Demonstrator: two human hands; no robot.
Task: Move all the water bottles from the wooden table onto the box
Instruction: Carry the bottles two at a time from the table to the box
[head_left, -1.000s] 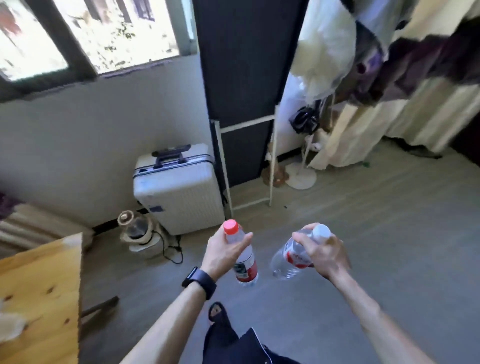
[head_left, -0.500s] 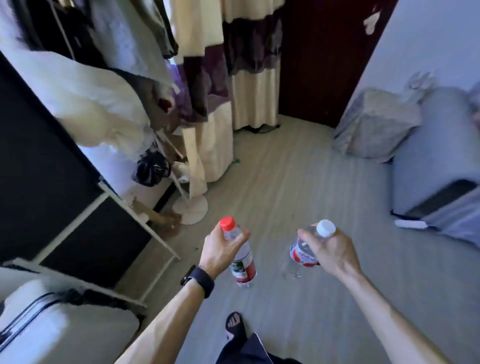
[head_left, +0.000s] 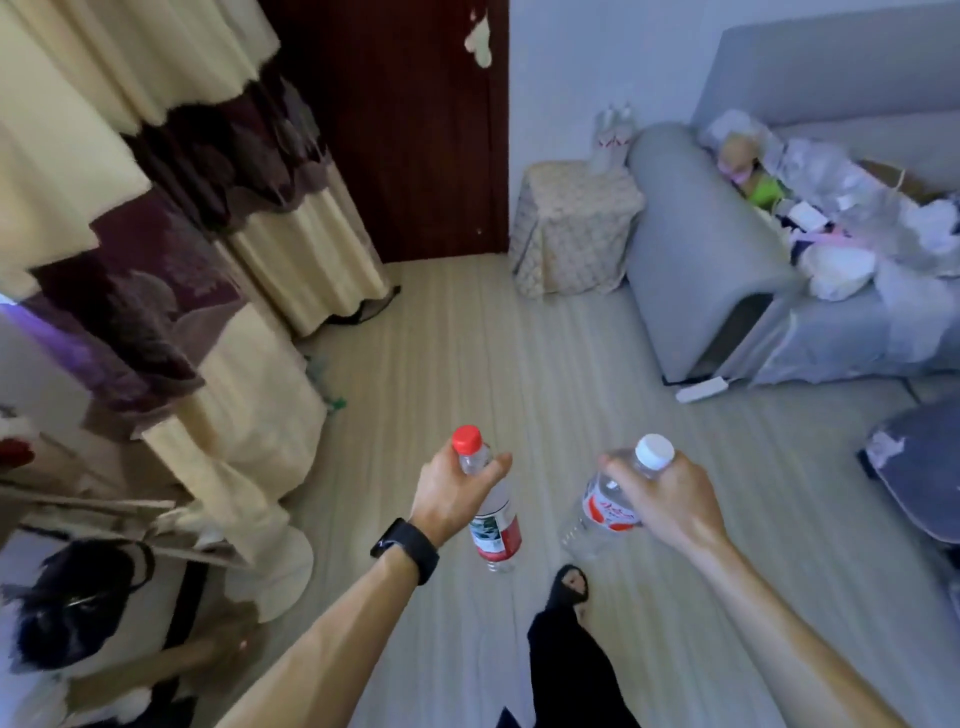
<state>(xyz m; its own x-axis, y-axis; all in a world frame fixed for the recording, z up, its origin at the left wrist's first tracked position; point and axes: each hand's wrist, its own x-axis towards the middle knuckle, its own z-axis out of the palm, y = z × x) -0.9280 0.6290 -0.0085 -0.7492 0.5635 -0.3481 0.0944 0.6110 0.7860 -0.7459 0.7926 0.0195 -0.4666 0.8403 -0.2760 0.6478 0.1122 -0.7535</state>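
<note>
My left hand (head_left: 451, 493), with a black watch on its wrist, grips a clear water bottle with a red cap (head_left: 488, 512) by the neck; it hangs upright above the floor. My right hand (head_left: 670, 496) grips a second clear water bottle with a white cap (head_left: 608, 506), tilted with its base toward the left. Both bottles carry red labels. The wooden table is out of view. A covered, box-shaped thing (head_left: 571, 228) stands by the far wall; I cannot tell whether it is the box.
A grey sofa (head_left: 727, 270) heaped with bags and clothes fills the right. Curtains and hanging clothes (head_left: 208, 270) line the left, with a dark red door (head_left: 415, 130) behind. A white object (head_left: 701, 389) lies on the floor by the sofa. My sandalled foot (head_left: 571, 584) is below the bottles.
The view has swung to the right: the suitcase and wooden table have gone out of view, and the sofa and covered box have come in. Both hands still hold their bottles.
</note>
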